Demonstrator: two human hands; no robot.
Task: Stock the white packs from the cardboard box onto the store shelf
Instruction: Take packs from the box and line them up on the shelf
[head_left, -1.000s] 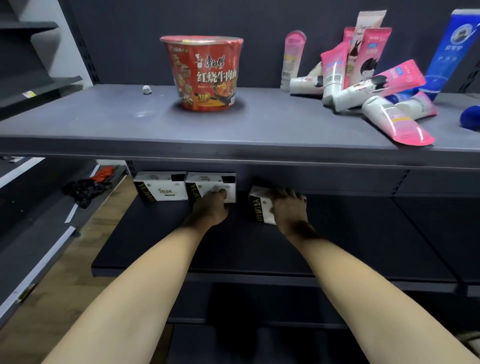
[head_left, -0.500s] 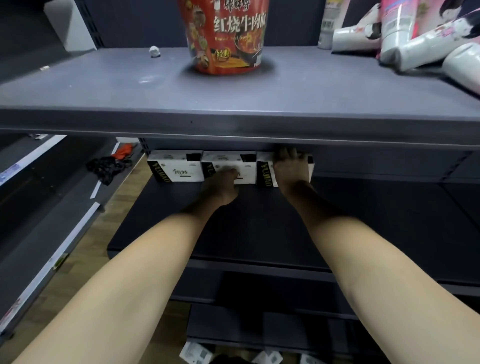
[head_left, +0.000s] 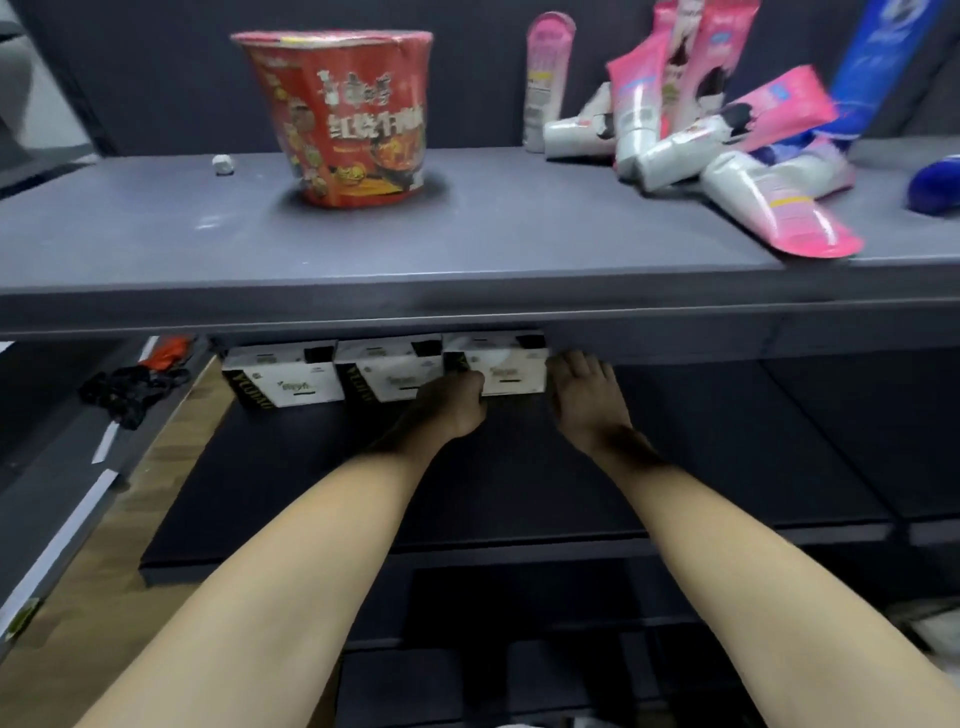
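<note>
A person's left hand presses curled fingers against the front of the third white pack while the right hand, fingers spread, steadies its end on the lower shelf; gentle, even pushing should seat it flush with its neighbours.

Hands at third white pack, lower shelf.

A grey upper shelf carries a red noodle cup. Left of the cup lies a small white scrap; right of it, a heap of pink tubes and a blue tube. On the dark lower shelf, below the cup, three white packs stand touching in a row.
</note>
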